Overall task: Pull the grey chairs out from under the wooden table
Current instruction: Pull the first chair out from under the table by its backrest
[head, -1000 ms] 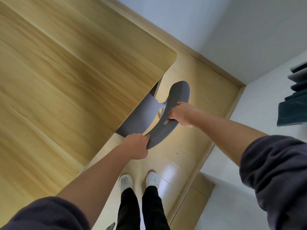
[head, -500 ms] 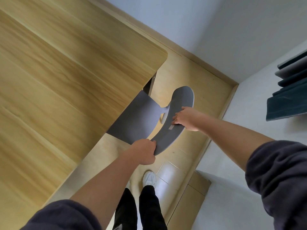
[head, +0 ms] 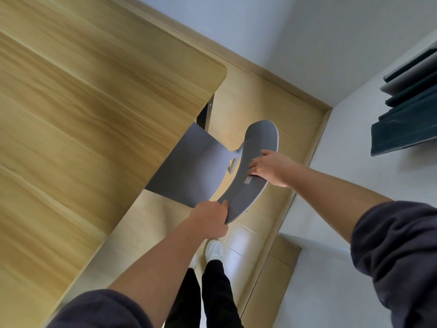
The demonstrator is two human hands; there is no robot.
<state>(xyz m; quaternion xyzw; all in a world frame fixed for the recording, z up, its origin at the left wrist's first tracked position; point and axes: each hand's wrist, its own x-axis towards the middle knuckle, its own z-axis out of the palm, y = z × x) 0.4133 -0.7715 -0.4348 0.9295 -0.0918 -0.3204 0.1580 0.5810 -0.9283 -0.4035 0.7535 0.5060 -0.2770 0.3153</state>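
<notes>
A grey chair (head: 189, 171) stands at the near edge of the wooden table (head: 89, 119), most of its seat out from under the top and its far corner still hidden beneath it. The curved grey backrest (head: 255, 166) arcs toward me. My left hand (head: 209, 217) grips the near end of the backrest. My right hand (head: 272, 168) holds its top edge near the middle, fingers curled over it. The chair's legs are hidden.
A white wall (head: 354, 190) runs close on the right, with a wooden skirting board (head: 279, 263) along the pale wood floor. Dark folded cloths (head: 406, 129) hang on the wall at upper right. My feet in white shoes (head: 214, 249) stand just behind the chair.
The chair has slid out from under the table toward me, showing more of its seat. Both hands have kept their grip on the backrest.
</notes>
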